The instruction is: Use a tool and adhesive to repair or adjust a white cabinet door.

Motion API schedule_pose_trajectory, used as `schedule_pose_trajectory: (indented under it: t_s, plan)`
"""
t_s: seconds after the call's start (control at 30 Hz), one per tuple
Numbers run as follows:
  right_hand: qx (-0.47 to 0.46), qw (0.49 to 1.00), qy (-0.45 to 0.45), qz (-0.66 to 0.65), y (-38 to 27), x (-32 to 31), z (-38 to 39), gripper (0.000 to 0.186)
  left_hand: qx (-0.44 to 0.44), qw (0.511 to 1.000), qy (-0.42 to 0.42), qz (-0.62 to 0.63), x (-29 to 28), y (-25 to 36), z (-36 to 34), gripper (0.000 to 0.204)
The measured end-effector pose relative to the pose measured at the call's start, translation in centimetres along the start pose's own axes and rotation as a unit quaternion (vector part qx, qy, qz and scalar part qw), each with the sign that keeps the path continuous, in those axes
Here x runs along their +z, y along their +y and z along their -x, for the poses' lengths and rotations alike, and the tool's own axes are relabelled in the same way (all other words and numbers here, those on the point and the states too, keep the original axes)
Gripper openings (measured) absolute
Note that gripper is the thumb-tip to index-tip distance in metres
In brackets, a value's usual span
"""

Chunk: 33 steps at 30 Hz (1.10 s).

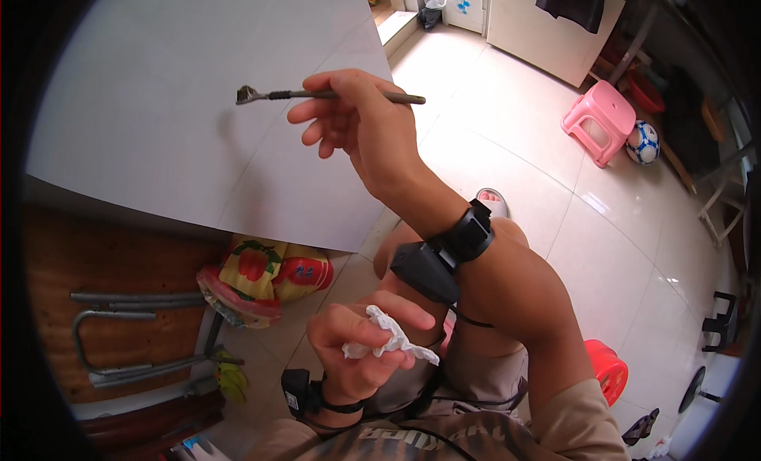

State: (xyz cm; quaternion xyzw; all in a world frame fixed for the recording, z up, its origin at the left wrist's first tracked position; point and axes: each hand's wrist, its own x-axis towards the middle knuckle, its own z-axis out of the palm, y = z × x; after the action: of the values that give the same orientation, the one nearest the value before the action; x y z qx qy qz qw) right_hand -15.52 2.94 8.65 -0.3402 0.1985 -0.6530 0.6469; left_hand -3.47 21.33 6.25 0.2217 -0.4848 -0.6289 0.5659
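Note:
My right hand (366, 128) is raised over the white tabletop (158, 88). It pinches a thin, dark, pen-like tool (297, 95) between thumb and fingers. The tool lies nearly level, its small angled metal head pointing left and its plain end sticking out to the right behind the hand. What the head is exactly is too small to tell. Lower down, in front of my body, my left hand (345, 346) grips a crumpled white tissue (388, 338), a twisted end of which pokes out to the right. Both wrists wear black straps with small devices.
Below the table edge are colourful bags (261, 271) and a folded metal frame (143, 334). On the tiled floor to the right stand a pink stool (602, 120) and a white-and-blue ball (643, 142). A red stool (609, 372) is close by my right side.

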Motion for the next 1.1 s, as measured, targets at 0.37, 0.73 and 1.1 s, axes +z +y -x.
schedule_pose_trajectory:
  t_s: [0.37,0.73,1.1]
  plan:
    - [0.03,0.999,-0.009,0.014,0.5,0.6,0.0,0.035,0.097,0.994,-0.057,-0.003,0.3,-0.3,-0.9,0.028]
    - [-0.09,0.979,-0.095,0.154,0.8,0.8,0.3,0.029,0.094,0.994,-0.049,0.018,0.8,0.1,-1.0,0.023]
    - [-0.197,0.92,-0.149,0.304,0.8,0.2,0.2,0.026,0.021,0.999,-0.04,0.017,0.6,1.1,-0.1,0.022]
